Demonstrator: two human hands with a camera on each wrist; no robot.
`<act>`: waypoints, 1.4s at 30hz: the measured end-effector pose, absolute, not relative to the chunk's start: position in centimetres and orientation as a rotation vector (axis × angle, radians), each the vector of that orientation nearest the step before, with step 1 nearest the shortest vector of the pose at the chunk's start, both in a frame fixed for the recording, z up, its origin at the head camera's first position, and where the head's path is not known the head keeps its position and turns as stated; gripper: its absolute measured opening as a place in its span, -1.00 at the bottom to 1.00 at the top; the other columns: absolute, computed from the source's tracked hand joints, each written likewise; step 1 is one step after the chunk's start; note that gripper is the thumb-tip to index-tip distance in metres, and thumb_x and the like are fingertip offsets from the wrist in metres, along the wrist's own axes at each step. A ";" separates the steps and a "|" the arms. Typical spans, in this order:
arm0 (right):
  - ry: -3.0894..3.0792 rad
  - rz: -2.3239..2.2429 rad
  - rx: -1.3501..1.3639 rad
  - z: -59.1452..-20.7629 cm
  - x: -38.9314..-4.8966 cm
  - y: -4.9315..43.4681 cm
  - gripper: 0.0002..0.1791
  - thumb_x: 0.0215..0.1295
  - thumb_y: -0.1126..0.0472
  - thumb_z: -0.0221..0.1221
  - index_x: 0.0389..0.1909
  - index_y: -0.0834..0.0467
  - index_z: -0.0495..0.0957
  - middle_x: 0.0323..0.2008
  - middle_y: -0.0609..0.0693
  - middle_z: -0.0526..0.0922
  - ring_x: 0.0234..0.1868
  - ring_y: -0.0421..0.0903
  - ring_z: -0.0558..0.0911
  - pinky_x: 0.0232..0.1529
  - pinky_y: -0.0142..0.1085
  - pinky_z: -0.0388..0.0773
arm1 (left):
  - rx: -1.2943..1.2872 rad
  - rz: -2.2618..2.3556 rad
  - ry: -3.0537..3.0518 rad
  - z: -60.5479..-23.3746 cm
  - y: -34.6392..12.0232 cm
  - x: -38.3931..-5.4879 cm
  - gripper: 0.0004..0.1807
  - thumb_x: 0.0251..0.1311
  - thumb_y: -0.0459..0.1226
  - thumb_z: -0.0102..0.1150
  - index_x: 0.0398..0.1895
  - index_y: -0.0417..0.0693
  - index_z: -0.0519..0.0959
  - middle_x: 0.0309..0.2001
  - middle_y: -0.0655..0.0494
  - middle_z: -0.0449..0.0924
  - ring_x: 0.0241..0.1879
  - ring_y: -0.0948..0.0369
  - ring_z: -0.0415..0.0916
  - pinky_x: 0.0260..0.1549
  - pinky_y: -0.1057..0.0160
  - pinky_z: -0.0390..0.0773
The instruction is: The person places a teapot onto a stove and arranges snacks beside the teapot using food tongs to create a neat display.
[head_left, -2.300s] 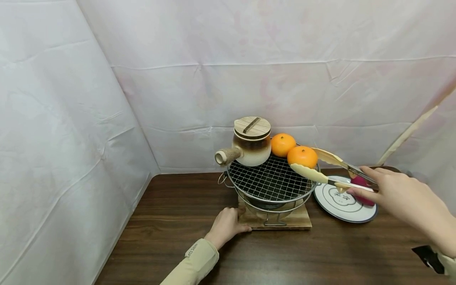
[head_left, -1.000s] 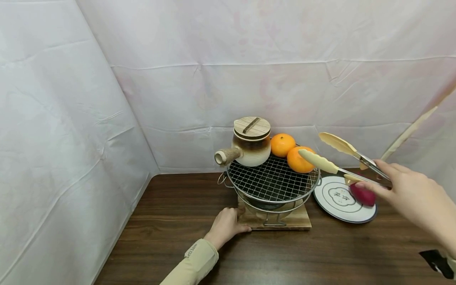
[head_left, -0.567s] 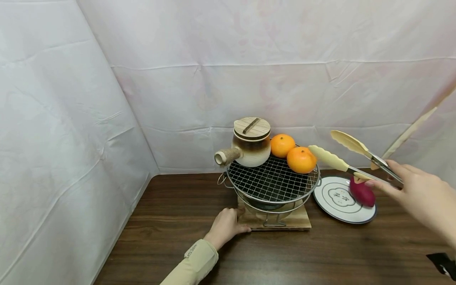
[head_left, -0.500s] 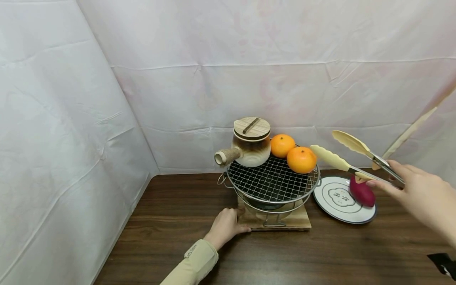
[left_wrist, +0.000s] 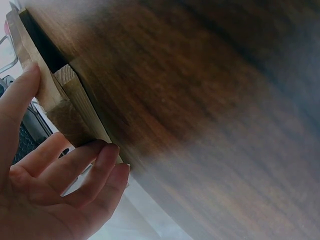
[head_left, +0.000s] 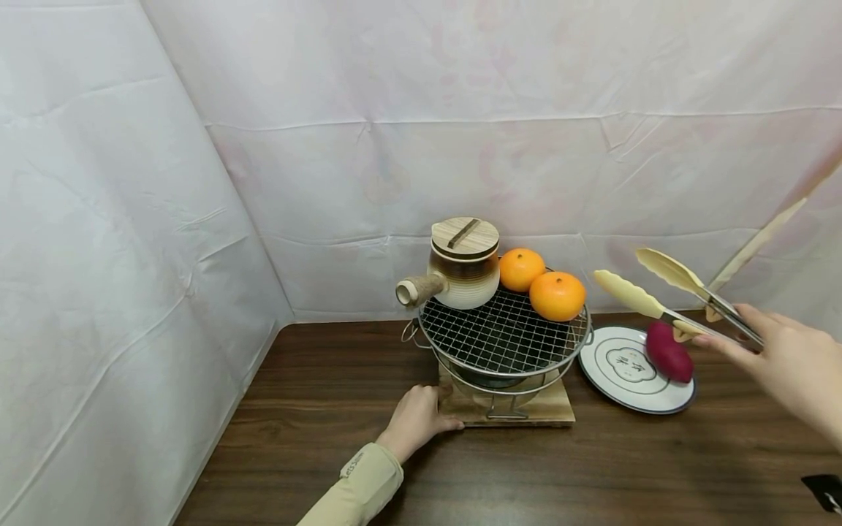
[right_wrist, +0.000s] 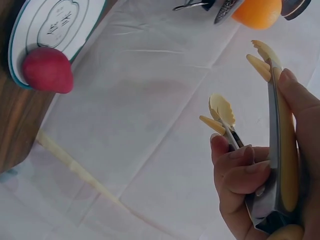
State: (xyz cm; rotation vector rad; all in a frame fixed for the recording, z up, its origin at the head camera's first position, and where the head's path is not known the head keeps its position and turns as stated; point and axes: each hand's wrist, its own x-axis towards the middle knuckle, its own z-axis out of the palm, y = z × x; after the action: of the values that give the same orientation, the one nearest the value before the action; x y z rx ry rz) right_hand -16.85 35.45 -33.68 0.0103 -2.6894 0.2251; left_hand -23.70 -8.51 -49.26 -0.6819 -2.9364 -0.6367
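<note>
My right hand [head_left: 786,358] holds a pair of tongs [right_wrist: 285,145] by the metal arms, with the cream tips [head_left: 630,294] spread apart and nothing between them. They hover right of the grill, above a white plate [head_left: 608,380] on which a dark red sweet potato [head_left: 669,356] lies. Two oranges, a near one [head_left: 558,296] and a far one [head_left: 522,269], sit on the round wire grill [head_left: 490,336]. At its front left corner, the wooden board [head_left: 549,409] under the grill is gripped by my left hand [head_left: 417,418]; the left wrist view shows thumb and fingers [left_wrist: 107,155] round it.
A brown and cream pot [head_left: 465,281] with a wooden lid [head_left: 465,235] stands on the grill's back left, its handle [head_left: 419,288] jutting out leftward. White sheeting [head_left: 395,168] hangs behind and beside the dark wooden table [head_left: 316,409].
The spread tongs have drawn back rightward from the near orange, which stays on the grill, and now hang over the plate's side. My left hand has stayed on the board.
</note>
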 end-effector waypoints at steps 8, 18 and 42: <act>-2.722 0.206 -0.015 -34.9 -17.2 36.8 -0.10 0.20 -0.36 0.11 0.01 0.49 0.39 -0.42 0.46 0.55 -0.42 0.37 0.52 -0.39 0.23 0.37 | -0.679 -0.626 -2.939 -49.3 -8.5 -23.5 -0.36 -0.22 0.06 0.52 -0.01 -0.04 0.68 -0.15 0.03 0.75 -0.22 0.14 0.68 -0.27 0.21 0.62; -2.835 0.181 -0.089 -36.3 -17.6 38.6 -0.08 0.26 -0.39 0.00 -0.06 0.52 0.36 -0.58 0.27 0.47 -0.53 0.23 0.48 -0.49 0.16 0.36 | -0.686 -0.637 -2.948 -49.2 -8.5 -23.5 -0.37 -0.21 0.05 0.52 -0.02 -0.05 0.68 -0.26 0.08 0.76 -0.41 0.29 0.59 -0.38 0.27 0.58; -3.009 0.189 -0.206 -39.5 -18.1 42.3 0.11 0.28 -0.46 -0.11 0.06 0.69 0.26 -0.42 0.59 0.46 -0.56 0.17 0.40 -0.49 0.06 0.38 | -0.692 -0.616 -2.950 -49.3 -8.5 -23.7 -0.37 -0.20 0.07 0.51 -0.02 -0.04 0.68 -0.17 0.04 0.75 -0.27 0.17 0.68 -0.31 0.24 0.61</act>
State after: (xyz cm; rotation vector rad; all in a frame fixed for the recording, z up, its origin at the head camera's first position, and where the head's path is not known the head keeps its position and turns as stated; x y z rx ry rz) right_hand -18.12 42.35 -39.49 -0.2056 -3.0095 0.1890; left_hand -23.65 -8.53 -49.27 -0.6918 -2.9501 -0.6156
